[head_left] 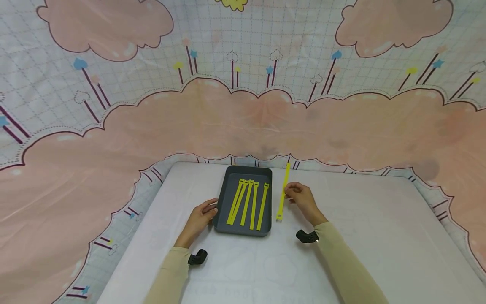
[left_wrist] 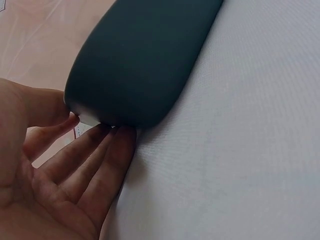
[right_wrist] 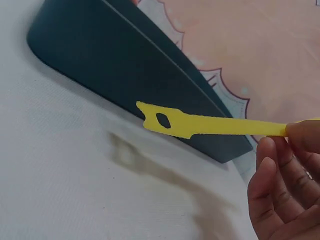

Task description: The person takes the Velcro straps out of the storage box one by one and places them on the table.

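Observation:
A dark grey tray (head_left: 243, 169) lies on the white table with several yellow hook-and-loop cable ties (head_left: 247, 202) side by side in it, slotted heads toward the far end. My left hand (head_left: 200, 217) rests at the tray's left side, its fingertips against the outer wall and lower edge in the left wrist view. To the right of the tray, my right hand (head_left: 301, 199) pinches another yellow cable tie (right_wrist: 225, 125) between thumb and fingers around its middle. This tie's slotted head points toward me, above its shadow on the table.
The white table (head_left: 379, 236) spreads out on both sides of the tray. Behind it hangs a backdrop cloth (head_left: 296, 131) with pink clouds and a grid pattern. A black wrist camera (head_left: 198, 257) sits at the left cuff, another black camera (head_left: 306, 236) at the right.

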`<action>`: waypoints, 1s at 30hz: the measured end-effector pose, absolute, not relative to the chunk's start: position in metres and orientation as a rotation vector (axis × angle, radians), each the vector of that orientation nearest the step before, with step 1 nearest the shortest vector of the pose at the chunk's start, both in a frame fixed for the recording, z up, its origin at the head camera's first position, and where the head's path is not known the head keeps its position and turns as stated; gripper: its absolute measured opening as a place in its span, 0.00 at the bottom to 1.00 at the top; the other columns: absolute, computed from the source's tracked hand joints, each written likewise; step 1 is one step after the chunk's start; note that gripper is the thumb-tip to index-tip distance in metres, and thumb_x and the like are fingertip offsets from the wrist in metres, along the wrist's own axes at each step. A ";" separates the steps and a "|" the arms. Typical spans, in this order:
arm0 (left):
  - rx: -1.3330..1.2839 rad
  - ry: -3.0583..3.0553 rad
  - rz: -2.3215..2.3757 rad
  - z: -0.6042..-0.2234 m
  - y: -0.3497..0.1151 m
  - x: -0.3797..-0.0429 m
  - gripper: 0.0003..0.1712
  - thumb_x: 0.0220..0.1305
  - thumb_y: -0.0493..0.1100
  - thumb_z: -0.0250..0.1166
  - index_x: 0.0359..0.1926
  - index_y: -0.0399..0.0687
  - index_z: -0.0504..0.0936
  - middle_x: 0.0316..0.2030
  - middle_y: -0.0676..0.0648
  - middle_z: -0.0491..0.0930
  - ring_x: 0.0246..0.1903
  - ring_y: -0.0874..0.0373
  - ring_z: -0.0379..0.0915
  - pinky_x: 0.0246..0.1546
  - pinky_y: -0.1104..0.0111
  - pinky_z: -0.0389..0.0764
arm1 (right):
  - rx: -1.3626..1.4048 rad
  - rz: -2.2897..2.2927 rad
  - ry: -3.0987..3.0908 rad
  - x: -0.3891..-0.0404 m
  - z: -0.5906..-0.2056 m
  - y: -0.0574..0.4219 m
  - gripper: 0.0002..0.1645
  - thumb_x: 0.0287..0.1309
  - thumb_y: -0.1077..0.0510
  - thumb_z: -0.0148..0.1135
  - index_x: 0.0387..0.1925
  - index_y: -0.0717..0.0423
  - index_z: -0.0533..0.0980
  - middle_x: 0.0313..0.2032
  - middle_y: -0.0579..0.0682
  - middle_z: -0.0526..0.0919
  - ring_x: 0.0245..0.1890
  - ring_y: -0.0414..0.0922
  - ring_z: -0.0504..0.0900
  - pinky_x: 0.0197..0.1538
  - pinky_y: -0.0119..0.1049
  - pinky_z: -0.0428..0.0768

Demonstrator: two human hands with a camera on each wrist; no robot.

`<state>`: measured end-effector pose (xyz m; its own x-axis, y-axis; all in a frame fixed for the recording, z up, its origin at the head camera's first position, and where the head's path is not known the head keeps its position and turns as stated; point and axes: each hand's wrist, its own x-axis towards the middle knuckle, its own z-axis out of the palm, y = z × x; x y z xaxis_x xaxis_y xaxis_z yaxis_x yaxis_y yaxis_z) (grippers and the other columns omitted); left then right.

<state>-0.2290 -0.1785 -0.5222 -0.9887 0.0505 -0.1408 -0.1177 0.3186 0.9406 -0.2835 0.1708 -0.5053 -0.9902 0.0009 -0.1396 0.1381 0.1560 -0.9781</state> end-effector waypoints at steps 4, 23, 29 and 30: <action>-0.057 2.415 1.763 -0.523 -0.179 -0.230 0.24 0.65 0.41 0.57 0.63 0.53 0.70 0.60 0.41 0.73 0.56 0.48 0.73 0.40 0.68 0.76 | 0.189 -1.923 2.307 -0.286 -0.510 0.168 0.11 0.61 0.57 0.58 0.43 0.59 0.74 0.28 0.41 0.80 0.29 0.40 0.77 0.30 0.31 0.74; -0.069 2.415 1.761 -0.522 -0.178 -0.228 0.24 0.65 0.42 0.58 0.62 0.56 0.71 0.59 0.42 0.74 0.56 0.50 0.73 0.40 0.69 0.75 | 0.287 -1.752 2.331 -0.297 -0.527 0.164 0.11 0.60 0.55 0.58 0.43 0.55 0.75 0.28 0.45 0.75 0.22 0.40 0.70 0.21 0.31 0.65; -0.077 2.414 1.755 -0.520 -0.178 -0.228 0.24 0.65 0.42 0.58 0.62 0.56 0.71 0.59 0.42 0.74 0.55 0.50 0.73 0.40 0.70 0.74 | 0.318 -1.674 2.421 -0.298 -0.529 0.161 0.09 0.59 0.54 0.60 0.41 0.52 0.77 0.29 0.45 0.74 0.21 0.40 0.68 0.21 0.30 0.66; -0.079 2.415 1.755 -0.520 -0.178 -0.228 0.24 0.65 0.42 0.58 0.62 0.56 0.71 0.59 0.42 0.74 0.55 0.50 0.73 0.40 0.70 0.74 | 0.313 -1.662 2.434 -0.298 -0.530 0.162 0.10 0.59 0.54 0.60 0.41 0.53 0.77 0.29 0.45 0.74 0.21 0.40 0.68 0.21 0.31 0.66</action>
<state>-0.2280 -0.1780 -0.5202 -0.9866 0.0482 -0.1559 -0.1334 0.3117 0.9408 -0.2984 0.1616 -0.5297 -0.9621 0.0727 -0.2628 0.2712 0.3538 -0.8951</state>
